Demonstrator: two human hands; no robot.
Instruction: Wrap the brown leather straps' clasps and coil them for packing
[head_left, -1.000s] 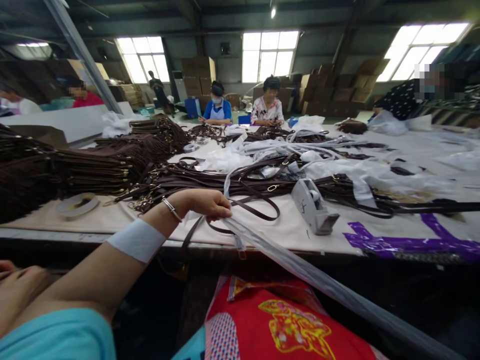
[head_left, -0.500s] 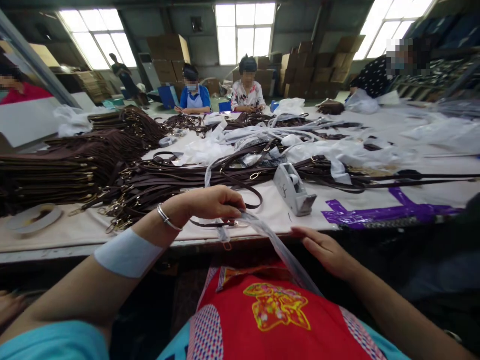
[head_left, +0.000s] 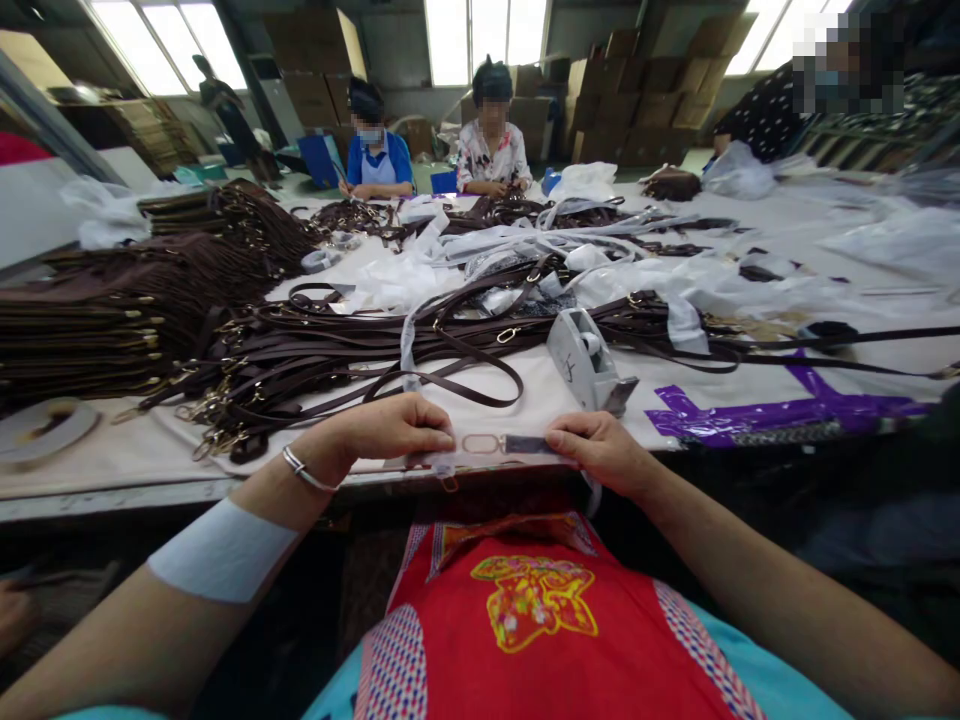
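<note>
My left hand (head_left: 411, 428) is closed in a pinch on one end of a see-through plastic sleeve (head_left: 463, 458) at the table's front edge. My right hand (head_left: 600, 452) pinches the dark strap (head_left: 525, 445) through the same sleeve. Between my hands, a gold oval ring (head_left: 480, 444) on the strap's end shows through the plastic. A second gold ring (head_left: 450, 484) hangs just below my left fingers. Past my right hand the sleeve drops over the edge toward my red apron (head_left: 420, 610). A grey tape dispenser (head_left: 576, 362) stands just behind my right hand.
Many brown straps (head_left: 337, 350) with gold clasps lie across the table, with stacked ones (head_left: 90, 330) at left. A tape roll (head_left: 34, 440) lies front left. Plastic wrapping (head_left: 652, 290) and purple tape (head_left: 757, 418) are at right. Co-workers sit or stand across the table.
My right hand, earlier open beside the sleeve, has moved left and up and closed on the strap in it. My left hand has shifted slightly left, and the sleeve is now stretched level between them.
</note>
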